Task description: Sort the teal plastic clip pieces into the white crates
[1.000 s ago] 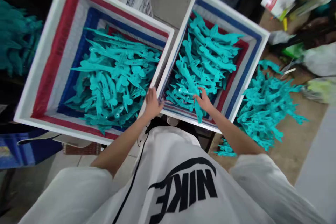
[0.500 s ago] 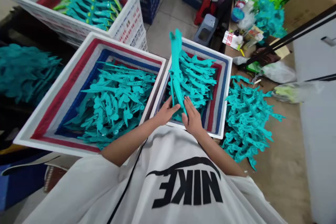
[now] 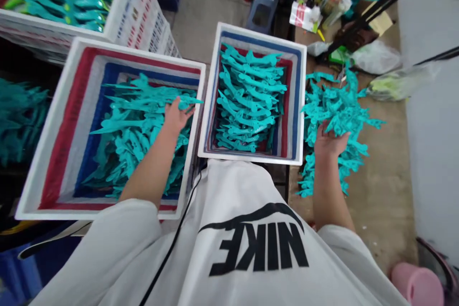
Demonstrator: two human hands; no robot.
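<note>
My left hand (image 3: 175, 117) reaches into the left white crate (image 3: 89, 214). Its fingers close around the end of a long, flat teal plastic piece (image 3: 191, 101) on top of the heap there. On the brown table at the right, my right hand (image 3: 329, 142) curls into a pile of teal plastic pieces (image 3: 353, 119), palm up, gripping one or more of them; its fingertips are partly hidden. Between my hands stands a smaller white crate (image 3: 299, 105), where teal pieces (image 3: 251, 98) lie stacked in rows.
Another white crate (image 3: 132, 9) at upper left holds teal pieces with yellow-green parts. More teal pieces (image 3: 21, 119) lie at far left. A grey stool (image 3: 263, 5) stands beyond the crates. Plastic bags (image 3: 380, 57) and a dark metal bar (image 3: 373, 14) border the table pile.
My hands held an upright bundle of teal pieces over the middle crate; now they are apart. The left has moved into the left crate, the right onto the table pile. The view has shifted.
</note>
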